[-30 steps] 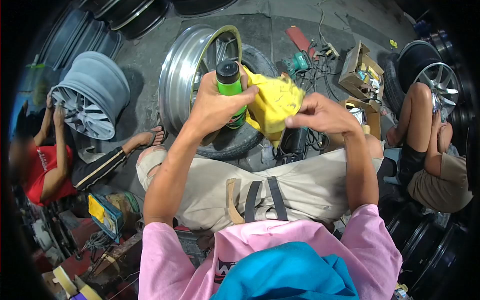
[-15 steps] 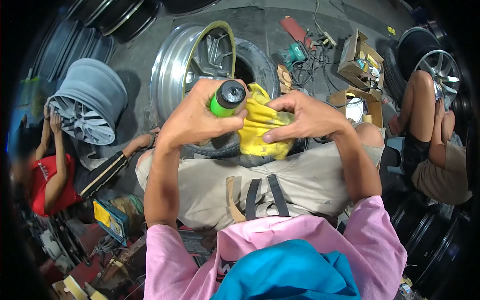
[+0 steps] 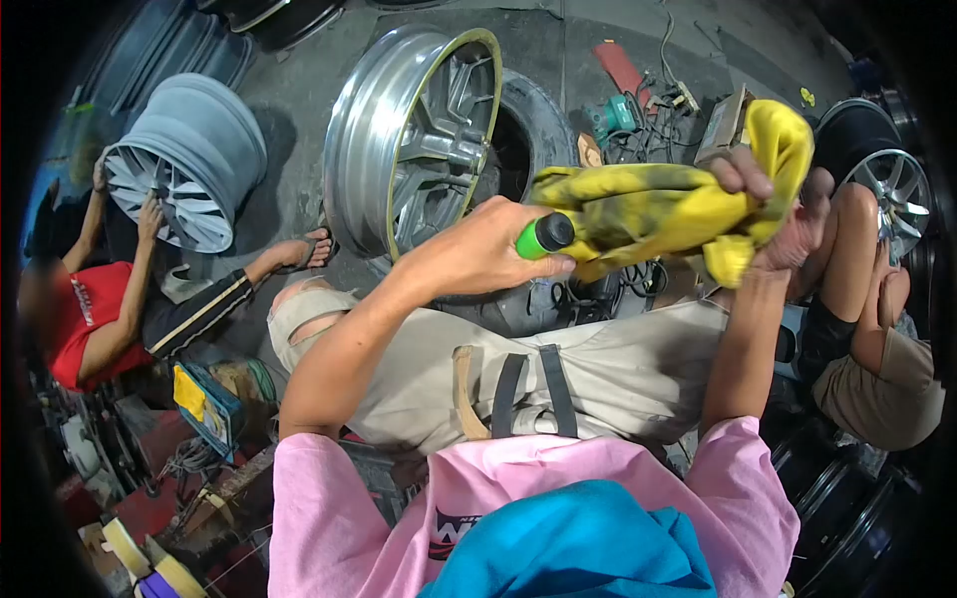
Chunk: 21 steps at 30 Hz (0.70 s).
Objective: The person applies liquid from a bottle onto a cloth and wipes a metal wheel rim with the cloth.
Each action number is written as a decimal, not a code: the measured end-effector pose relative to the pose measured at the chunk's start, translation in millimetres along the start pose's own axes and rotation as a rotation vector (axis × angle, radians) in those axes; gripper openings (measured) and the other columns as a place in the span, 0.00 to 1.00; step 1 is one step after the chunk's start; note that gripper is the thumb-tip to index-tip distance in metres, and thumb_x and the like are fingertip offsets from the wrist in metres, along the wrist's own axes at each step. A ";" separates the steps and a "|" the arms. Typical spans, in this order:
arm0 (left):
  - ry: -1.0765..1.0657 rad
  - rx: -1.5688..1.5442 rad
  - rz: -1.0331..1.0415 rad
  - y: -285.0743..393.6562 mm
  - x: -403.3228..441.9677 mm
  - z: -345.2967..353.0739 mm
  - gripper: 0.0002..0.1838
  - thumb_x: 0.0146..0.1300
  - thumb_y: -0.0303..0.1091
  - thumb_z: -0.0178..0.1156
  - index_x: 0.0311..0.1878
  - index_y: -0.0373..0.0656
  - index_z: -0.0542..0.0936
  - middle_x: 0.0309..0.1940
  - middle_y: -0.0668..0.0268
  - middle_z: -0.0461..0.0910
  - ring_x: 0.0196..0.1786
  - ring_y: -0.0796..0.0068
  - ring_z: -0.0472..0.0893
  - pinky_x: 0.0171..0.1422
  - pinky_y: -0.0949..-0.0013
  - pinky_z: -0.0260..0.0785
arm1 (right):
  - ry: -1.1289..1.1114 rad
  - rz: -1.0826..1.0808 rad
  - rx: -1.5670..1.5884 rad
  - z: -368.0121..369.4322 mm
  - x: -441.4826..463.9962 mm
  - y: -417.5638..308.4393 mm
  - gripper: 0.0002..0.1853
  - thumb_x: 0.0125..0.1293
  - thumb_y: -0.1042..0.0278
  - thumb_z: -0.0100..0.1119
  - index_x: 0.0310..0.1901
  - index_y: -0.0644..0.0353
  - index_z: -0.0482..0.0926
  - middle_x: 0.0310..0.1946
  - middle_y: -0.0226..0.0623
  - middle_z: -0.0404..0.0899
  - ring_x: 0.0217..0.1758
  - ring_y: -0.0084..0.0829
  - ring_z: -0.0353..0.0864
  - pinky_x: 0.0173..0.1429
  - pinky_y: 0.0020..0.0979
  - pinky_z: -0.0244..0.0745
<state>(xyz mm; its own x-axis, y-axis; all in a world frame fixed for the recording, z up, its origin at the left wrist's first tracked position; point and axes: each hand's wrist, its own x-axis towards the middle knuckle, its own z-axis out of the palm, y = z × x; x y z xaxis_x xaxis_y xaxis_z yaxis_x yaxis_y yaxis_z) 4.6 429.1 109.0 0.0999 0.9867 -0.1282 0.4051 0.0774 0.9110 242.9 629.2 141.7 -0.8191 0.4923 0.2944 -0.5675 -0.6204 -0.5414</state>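
Observation:
My left hand (image 3: 488, 247) is closed around a bright green cylinder with a black end (image 3: 546, 236); the rest of it is hidden, so I cannot tell its kind. From there a stained yellow cloth (image 3: 648, 204) stretches across to my right hand (image 3: 783, 224), whose fingers are wrapped in its bunched far end. Whether my left fingers also pinch the cloth is hidden. Just beyond my left hand a polished wheel rim (image 3: 369, 140) stands upright, its spokes facing right, with a black tyre (image 3: 548, 125) behind it.
To the left, a person in a red shirt (image 3: 95, 314) handles a grey rim (image 3: 204, 149). A person at the right (image 3: 867, 369) sits by another spoked rim (image 3: 892, 189). A green power tool (image 3: 615, 118), cables and a cardboard box (image 3: 725, 125) lie ahead.
My right hand has swung out to the right, drawing the yellow cloth lengthwise. My left hand, with the green cylinder, has shifted right and slightly down. The view has shifted slightly.

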 end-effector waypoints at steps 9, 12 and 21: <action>0.070 0.371 -0.244 -17.2 2.2 -0.9 0.43 0.66 0.62 0.70 0.55 0.19 0.83 0.35 0.33 0.85 0.46 0.36 0.87 0.55 0.45 0.77 | -0.107 0.309 -1.347 -36.7 -9.1 74.6 0.35 0.68 0.73 0.64 0.77 0.65 0.69 0.65 0.38 0.80 0.65 0.25 0.78 0.70 0.29 0.72; 0.149 0.476 -0.259 -26.1 0.2 -0.3 0.35 0.66 0.56 0.71 0.50 0.23 0.85 0.33 0.34 0.84 0.44 0.33 0.86 0.55 0.43 0.77 | 0.034 0.566 -1.174 -38.0 -7.3 77.1 0.29 0.69 0.74 0.60 0.72 0.68 0.73 0.61 0.35 0.82 0.64 0.22 0.77 0.70 0.28 0.70; 0.051 0.516 -0.370 -31.4 -9.4 7.0 0.25 0.66 0.49 0.68 0.38 0.28 0.87 0.29 0.36 0.84 0.39 0.31 0.85 0.53 0.43 0.79 | 0.127 0.775 -0.964 -41.8 -1.2 90.1 0.26 0.70 0.72 0.55 0.70 0.64 0.74 0.56 0.29 0.81 0.58 0.21 0.76 0.67 0.27 0.70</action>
<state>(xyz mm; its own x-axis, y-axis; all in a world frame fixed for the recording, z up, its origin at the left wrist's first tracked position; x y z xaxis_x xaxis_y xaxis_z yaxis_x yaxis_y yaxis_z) -2.7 416.4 78.8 -0.1692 0.9143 -0.3681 0.7915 0.3486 0.5020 196.2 598.2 59.7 -0.8661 0.2860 -0.4100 0.3989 -0.0989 -0.9116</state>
